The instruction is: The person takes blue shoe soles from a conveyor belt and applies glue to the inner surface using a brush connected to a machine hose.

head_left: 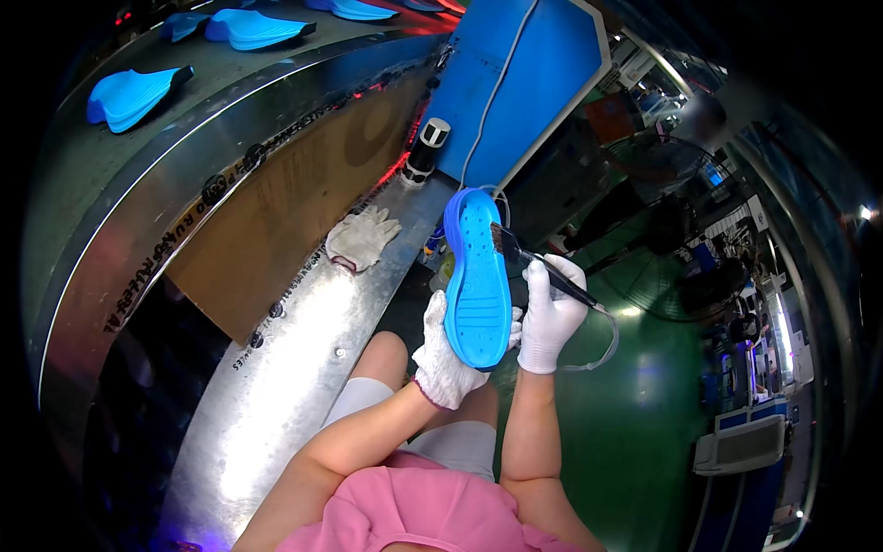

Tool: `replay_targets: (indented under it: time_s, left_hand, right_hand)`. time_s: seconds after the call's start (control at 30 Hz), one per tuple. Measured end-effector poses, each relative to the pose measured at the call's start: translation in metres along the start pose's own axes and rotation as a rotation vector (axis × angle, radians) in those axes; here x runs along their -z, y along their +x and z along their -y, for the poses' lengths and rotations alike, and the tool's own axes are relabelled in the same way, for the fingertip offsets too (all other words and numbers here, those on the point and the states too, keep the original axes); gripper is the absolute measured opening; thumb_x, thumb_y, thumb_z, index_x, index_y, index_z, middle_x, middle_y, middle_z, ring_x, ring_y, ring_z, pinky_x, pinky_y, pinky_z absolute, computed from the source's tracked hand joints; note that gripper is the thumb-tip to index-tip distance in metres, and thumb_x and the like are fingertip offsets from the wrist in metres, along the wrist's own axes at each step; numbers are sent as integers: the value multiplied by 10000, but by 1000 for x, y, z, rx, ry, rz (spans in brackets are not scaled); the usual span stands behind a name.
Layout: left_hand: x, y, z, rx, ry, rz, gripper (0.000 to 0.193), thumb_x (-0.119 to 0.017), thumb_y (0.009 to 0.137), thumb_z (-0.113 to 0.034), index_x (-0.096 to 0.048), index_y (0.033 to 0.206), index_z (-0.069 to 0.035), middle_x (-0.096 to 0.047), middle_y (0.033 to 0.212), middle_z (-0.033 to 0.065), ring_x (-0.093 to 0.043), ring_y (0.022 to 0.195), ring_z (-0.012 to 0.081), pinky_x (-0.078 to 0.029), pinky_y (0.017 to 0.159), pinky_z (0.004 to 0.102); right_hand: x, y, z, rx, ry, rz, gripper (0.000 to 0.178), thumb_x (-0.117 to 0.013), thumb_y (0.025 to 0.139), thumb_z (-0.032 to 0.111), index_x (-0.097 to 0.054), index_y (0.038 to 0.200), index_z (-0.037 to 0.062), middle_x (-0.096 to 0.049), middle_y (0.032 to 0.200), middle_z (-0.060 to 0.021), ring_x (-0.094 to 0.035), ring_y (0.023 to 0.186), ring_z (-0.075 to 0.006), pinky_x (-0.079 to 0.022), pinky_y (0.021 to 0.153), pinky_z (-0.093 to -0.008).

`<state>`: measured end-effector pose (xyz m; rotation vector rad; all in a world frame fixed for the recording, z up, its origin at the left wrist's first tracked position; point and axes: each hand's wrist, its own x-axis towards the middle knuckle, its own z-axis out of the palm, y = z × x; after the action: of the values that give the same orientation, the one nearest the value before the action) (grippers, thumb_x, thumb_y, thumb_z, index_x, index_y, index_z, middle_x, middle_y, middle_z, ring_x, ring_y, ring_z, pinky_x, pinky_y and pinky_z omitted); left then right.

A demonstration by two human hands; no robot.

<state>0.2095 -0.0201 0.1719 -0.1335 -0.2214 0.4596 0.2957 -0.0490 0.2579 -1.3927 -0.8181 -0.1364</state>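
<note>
A bright blue shoe sole point(482, 304) is held up in front of me, its hollow inner side facing up and its toe end pointing away. My left hand point(444, 361), in a knitted white glove, wraps round the sole's near end from the left and beneath. In a smoother white glove, my right hand point(556, 313) grips a black-handled brush point(538, 258) with a thin tube or cord running from its rear end. The dark bristles rest at the sole's right rim, near the upper half.
A spare knitted glove point(363, 239) lies on the metal ledge point(303, 340) to the left. Several blue soles point(138, 97) sit on the dark conveyor point(69, 184). A black-and-white cylinder point(428, 147) stands near a blue panel point(501, 83); a large fan point(671, 221) is at right.
</note>
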Motion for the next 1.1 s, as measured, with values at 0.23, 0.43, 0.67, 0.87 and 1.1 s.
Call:
replay_targets:
  time_s: [0.23, 0.43, 0.67, 0.87, 1.1]
  left_hand:
    - [7, -6, -13, -134, -16, -37, 753, -457, 903, -653, -476, 1390, -78, -592, 1293, 163, -607, 1132, 320, -479, 1010, 444]
    - [28, -17, -37, -178, 140, 74, 796, -387, 930, -666, -433, 1420, -40, -555, 1332, 197, -583, 1164, 335, -458, 1032, 444]
    - [22, -45, -41, -264, 1349, -269, 773, -301, 917, -720, -476, 1386, -131, -545, 1342, 123, -541, 1196, 312, -406, 1068, 488]
    - [28, -55, -51, -411, 1021, -293, 377, -527, 981, -260, -519, 1280, -30, -597, 1203, 91, -595, 1039, 227, -511, 919, 365]
    - [21, -66, -63, -233, 124, -181, 916, -322, 899, -756, -459, 1338, 37, -602, 1223, 201, -615, 1080, 287, -484, 980, 478]
  right_hand:
    - [-5, -31, 6, 506, -510, 310, 186, -772, 773, 109, -664, 923, 88, -679, 887, -84, -649, 798, -289, -496, 750, -382]
    - [9, -59, 12, 262, -239, 400, 217, -806, 725, 65, -676, 898, 79, -673, 824, -87, -653, 746, -265, -502, 679, -378]
    - [-11, -58, 11, 458, -125, 478, 259, -797, 732, 2, -658, 950, 25, -683, 903, -121, -667, 758, -239, -529, 679, -346]
    - [-22, -57, 10, 644, -275, 538, 271, -794, 758, 67, -672, 999, 39, -690, 915, -110, -666, 761, -254, -515, 699, -381]
    - [-32, -67, -1, 311, -182, 478, 197, -785, 750, 45, -672, 911, 43, -675, 847, -121, -681, 758, -281, -541, 692, -355]
